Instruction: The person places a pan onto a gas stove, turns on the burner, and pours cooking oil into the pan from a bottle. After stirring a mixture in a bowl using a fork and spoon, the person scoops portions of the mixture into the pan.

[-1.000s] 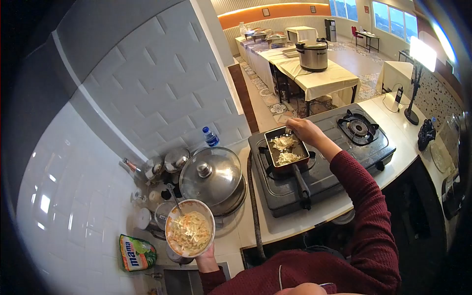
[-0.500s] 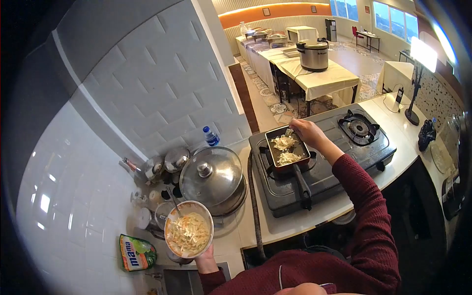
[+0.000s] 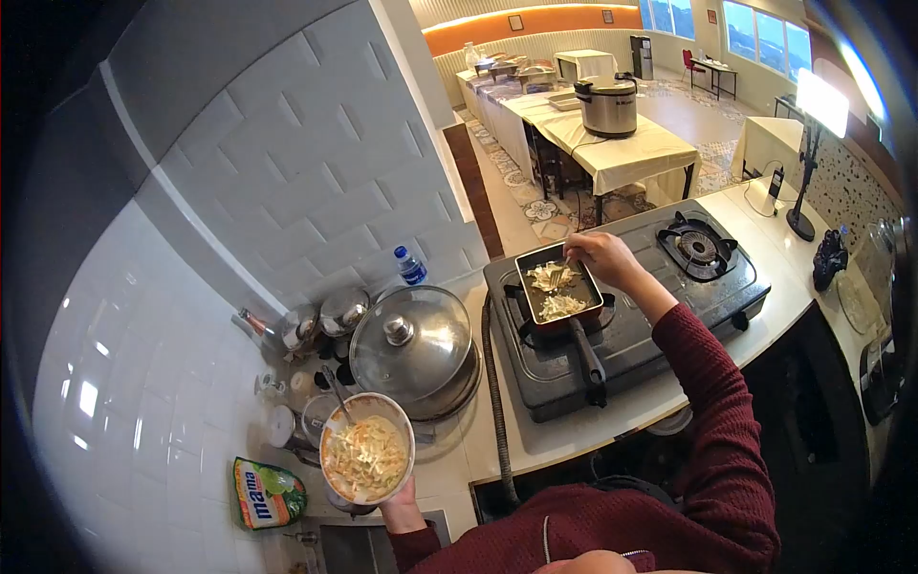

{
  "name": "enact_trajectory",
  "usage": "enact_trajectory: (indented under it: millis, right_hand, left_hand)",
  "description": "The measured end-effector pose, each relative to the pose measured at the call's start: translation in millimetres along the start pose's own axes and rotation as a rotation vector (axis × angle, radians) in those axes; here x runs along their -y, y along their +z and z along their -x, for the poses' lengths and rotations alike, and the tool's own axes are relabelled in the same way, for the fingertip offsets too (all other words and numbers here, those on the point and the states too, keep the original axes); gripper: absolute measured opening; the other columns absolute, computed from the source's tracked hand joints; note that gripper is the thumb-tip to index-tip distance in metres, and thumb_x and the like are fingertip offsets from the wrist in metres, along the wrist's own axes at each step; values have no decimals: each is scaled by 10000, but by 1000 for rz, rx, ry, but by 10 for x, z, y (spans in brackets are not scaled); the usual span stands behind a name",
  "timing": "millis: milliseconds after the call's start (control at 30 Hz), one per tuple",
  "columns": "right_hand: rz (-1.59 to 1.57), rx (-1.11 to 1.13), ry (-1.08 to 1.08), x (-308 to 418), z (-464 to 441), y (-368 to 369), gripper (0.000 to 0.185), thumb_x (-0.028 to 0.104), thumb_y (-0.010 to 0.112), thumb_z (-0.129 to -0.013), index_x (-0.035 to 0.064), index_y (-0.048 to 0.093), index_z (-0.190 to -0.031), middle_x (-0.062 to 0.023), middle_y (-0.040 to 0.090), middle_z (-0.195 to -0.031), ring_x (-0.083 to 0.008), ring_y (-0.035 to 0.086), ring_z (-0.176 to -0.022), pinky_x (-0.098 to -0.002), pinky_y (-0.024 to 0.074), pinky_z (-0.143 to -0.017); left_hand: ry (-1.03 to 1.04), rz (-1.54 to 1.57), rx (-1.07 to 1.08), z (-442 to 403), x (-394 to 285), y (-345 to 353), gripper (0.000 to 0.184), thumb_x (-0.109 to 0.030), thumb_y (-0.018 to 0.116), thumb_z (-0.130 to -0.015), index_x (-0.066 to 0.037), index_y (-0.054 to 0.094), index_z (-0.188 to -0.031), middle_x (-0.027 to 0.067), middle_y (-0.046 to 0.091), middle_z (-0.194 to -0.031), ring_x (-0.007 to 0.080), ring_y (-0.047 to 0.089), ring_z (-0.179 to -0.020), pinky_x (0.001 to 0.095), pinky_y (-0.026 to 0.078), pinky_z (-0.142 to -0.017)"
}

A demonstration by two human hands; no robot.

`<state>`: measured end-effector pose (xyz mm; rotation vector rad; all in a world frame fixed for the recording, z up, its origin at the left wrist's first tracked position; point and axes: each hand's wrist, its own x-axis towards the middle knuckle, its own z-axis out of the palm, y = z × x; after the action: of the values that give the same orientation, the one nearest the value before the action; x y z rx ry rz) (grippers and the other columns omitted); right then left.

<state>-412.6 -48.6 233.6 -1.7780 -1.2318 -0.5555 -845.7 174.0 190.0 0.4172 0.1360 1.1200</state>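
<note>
In my left hand [image 3: 402, 509] is a white bowl [image 3: 409, 442] of shredded vegetable batter [image 3: 366, 459], tilted toward me. A metal utensil handle [image 3: 337, 387] leans over its far rim. My right hand [image 3: 610, 258] is closed above the far right corner of a small rectangular frying pan [image 3: 580, 316]. It grips a fork [image 3: 564, 274], mostly hidden by the fingers, whose tines touch the farther portion of shredded mixture [image 3: 548, 277]. A second portion [image 3: 560, 307] lies nearer the pan's handle [image 3: 589, 354]. The pan rests on the left burner of a gas stove [image 3: 622, 335].
Beside the stove stands a large pot with a glass lid [image 3: 411, 344], and a gas hose [image 3: 495, 402] runs between them. A water bottle [image 3: 411, 266], metal lids [image 3: 342, 311] and a green pouch [image 3: 268, 493] line the wall. A lamp [image 3: 808, 172] stands at the right.
My right hand has shifted slightly right and toward me, and the fork now shows at the farther portion, which looks flatter. The bowl and left hand have barely moved.
</note>
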Motion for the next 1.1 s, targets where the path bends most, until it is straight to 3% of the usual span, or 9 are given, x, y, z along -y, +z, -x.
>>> enact_trajectory:
  millis: [767, 867, 1000, 1100]
  right_hand:
    - [30, 22, -26, 58, 68, 145, 78, 171, 567, -847, 100, 584, -873, -74, 661, -829, -290, 624, -765, -392, 479, -644]
    - [10, -44, 12, 24, 15, 149, 74, 163, 569, -836, 106, 591, -878, -73, 659, -821, -290, 624, -763, -389, 480, -645]
    - [-25, -154, -31, 22, -105, 196, 73, 166, 561, -835, 117, 590, -882, -70, 637, -764, -288, 623, -749, -389, 478, -626]
    - [13, -84, -77, -15, -166, 333, 73, 155, 544, -843, 126, 595, -886, -71, 639, -772, -284, 627, -755, -391, 481, -624]
  left_hand:
    - [3, -2, 84, 14, -26, -78, 647, -514, 442, -883, -74, 374, -1351, 186, 460, -1316, 403, 507, -1139, 528, 553, -783]
    - [6, 42, -40, 60, -33, -6, 655, -521, 450, -879, -76, 372, -1353, 190, 448, -1326, 419, 498, -1142, 543, 544, -794]
    - [2, 27, 24, -1, -53, -100, 646, -519, 454, -880, -77, 382, -1346, 187, 457, -1318, 405, 508, -1137, 543, 542, -801]
    - [-11, 3, 48, 5, -54, -86, 641, -517, 457, -881, -77, 386, -1343, 184, 461, -1315, 398, 515, -1131, 540, 546, -794]
